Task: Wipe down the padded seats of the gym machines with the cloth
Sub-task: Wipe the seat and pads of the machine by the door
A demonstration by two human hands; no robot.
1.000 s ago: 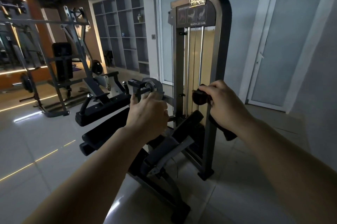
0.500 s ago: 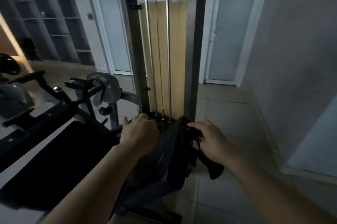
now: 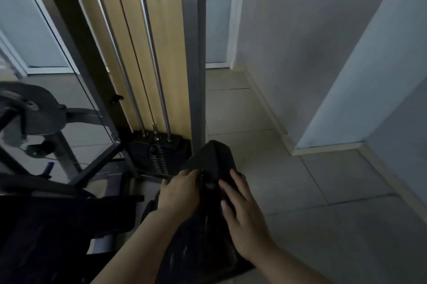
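Hands now down on dark pad (image 3: 205, 237), off machine handles gripped a second ago. Left hand (image 3: 179, 191) curls over pad's upper edge; right hand (image 3: 242, 212) lies flat, fingers straight, pressing dark cloth (image 3: 221, 163) against pad beside weight stack (image 3: 157, 156). Wiping looks underway.

Left hand (image 3: 179, 191): bare, no glove, no ring or band visible on the exposed back of the hand; left forearm (image 3: 143, 242): uncovered along its full visible length, no sleeve edge in view; right hand (image 3: 240, 209): bare, fingernails short and plain, no jewellery seen; right forearm (image 3: 288, 265): uncovered to the frame edge, no watch or strap at the wrist; lighting is dim, so finer surface detail cannot be confirmed.
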